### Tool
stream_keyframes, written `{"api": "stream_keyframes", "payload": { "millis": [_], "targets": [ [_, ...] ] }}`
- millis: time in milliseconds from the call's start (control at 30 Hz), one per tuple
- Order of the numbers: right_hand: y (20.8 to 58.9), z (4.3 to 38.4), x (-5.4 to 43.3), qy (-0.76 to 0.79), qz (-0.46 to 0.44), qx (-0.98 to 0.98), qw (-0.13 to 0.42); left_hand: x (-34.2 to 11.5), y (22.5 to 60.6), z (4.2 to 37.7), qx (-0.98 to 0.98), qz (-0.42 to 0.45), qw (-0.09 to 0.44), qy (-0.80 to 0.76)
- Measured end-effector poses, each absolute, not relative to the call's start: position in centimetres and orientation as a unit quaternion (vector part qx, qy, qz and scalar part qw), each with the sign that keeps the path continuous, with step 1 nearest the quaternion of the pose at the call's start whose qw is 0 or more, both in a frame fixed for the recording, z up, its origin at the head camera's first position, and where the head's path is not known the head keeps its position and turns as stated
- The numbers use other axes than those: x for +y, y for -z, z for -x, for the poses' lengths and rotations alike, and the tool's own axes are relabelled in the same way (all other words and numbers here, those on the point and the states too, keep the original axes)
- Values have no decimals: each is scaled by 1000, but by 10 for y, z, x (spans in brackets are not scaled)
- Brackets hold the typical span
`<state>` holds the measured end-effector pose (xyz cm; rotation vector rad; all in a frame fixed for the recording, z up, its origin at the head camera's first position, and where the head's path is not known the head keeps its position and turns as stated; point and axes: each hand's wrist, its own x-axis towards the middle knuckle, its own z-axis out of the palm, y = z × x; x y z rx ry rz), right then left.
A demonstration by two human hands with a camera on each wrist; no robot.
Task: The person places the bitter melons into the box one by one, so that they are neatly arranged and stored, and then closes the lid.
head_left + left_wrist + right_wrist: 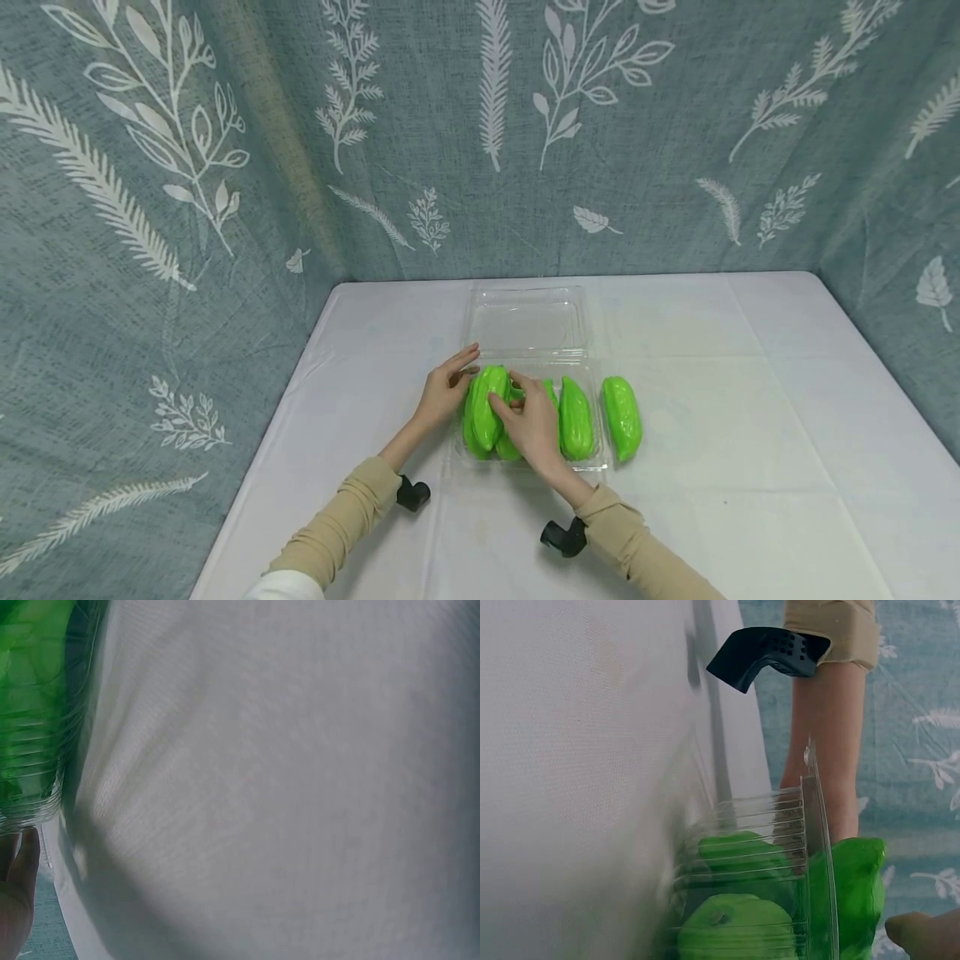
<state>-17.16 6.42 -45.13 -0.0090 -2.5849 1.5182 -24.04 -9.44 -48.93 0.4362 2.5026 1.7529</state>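
Note:
A clear plastic clamshell box (pixel 600 458) holds several glossy green, long, lobed fruits. One green fruit (pixel 489 408) lies on top at the box's left side, above the rim in the right wrist view. My right hand (pixel 536 421) is over the box, its thumb overlapping this fruit in the head view. In the right wrist view a fingertip (pixel 904 930) shows a small gap from the green fruit (pixel 855 896). My left hand (pixel 444 390) is at the box's upper left side, fingers extended. Its fingertips (pixel 28 844) reach the box wall in the left wrist view.
Another green fruit (pixel 622 418) lies on the white cloth just right of the box. The box's open lid (pixel 528 321) lies flat behind it. A patterned blue-green curtain (pixel 450 125) surrounds the table's back and sides.

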Motion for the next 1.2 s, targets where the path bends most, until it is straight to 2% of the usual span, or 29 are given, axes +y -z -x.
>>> {"api": "stream_keyframes", "payload": {
  "millis": [333,600,800,1067,1200],
  "targets": [
    [453,169,67,-521,-6,-850,70,-91,464,230,799,-146,35,-583],
    [451,168,71,-518,-21,-853,60,-95,490,241,809,-142,27,-570],
    [450,168,76,-517,-17,-855,48,-96,492,241,810,-147,20,-567],
    [446,167,88,-518,-35,-853,53,-92,460,227,806,-152,41,-571],
    [446,168,93,-522,-39,-851,46,-92,458,227,806,-149,44,-571]
  ]
}}
